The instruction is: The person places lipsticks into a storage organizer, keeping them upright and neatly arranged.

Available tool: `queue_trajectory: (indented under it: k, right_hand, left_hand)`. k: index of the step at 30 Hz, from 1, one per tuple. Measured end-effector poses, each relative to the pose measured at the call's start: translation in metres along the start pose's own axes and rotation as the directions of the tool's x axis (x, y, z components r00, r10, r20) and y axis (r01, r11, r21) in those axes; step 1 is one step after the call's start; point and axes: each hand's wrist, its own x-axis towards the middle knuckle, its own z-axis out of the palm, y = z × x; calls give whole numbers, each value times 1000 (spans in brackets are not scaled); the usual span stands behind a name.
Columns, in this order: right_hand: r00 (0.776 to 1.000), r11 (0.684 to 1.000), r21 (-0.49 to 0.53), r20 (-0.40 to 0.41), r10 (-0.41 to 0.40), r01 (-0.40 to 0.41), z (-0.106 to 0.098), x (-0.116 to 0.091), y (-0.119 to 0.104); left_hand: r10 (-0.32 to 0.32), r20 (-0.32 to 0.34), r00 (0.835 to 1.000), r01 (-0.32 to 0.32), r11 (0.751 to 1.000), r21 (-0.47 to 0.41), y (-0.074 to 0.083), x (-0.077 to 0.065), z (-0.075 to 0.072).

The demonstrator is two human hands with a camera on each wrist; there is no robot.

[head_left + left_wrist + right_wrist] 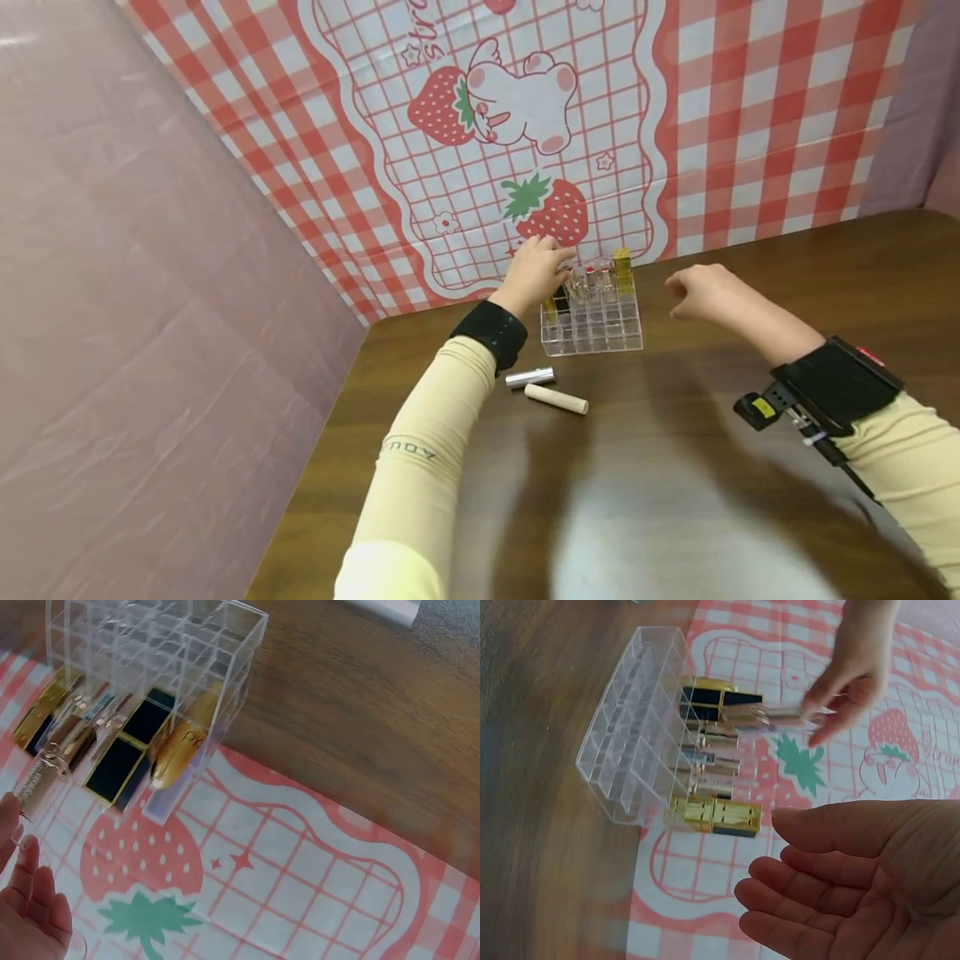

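Note:
A clear plastic lipstick organizer (592,329) stands on the table against the patterned cloth, with several lipsticks in its back row. My left hand (534,271) is over that row, pinching the top end of a pinkish-gold lipstick (769,718), its lower part among the others. Beside it are a black lipstick with gold trim (127,750) and a gold one (180,754). A gold-and-black lipstick (720,815) occupies the opposite end of the row. To the right of the organizer, my right hand (708,292) hovers with relaxed fingers and holds nothing.
Nearer to me on the wooden table lie a silver tube (530,377) and a cream-coloured tube (557,398). Behind the organizer hangs a red-and-white checked cloth (525,108) with strawberry prints. A pink covering (150,292) rises along the table's left side.

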Motion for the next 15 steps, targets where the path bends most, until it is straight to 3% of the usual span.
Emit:
queue_trajectory:
  k: [6, 15]
  right_hand:
    - [1000, 1000, -3, -29, 4, -4, -5, -5, 5]
    - [1000, 1000, -30, -26, 8, -8, -10, -11, 8]
  left_hand:
    - [21, 4, 1000, -21, 997, 74, 5, 8, 11]
    - [-5, -37, 999, 7, 999, 38, 12, 18, 22]
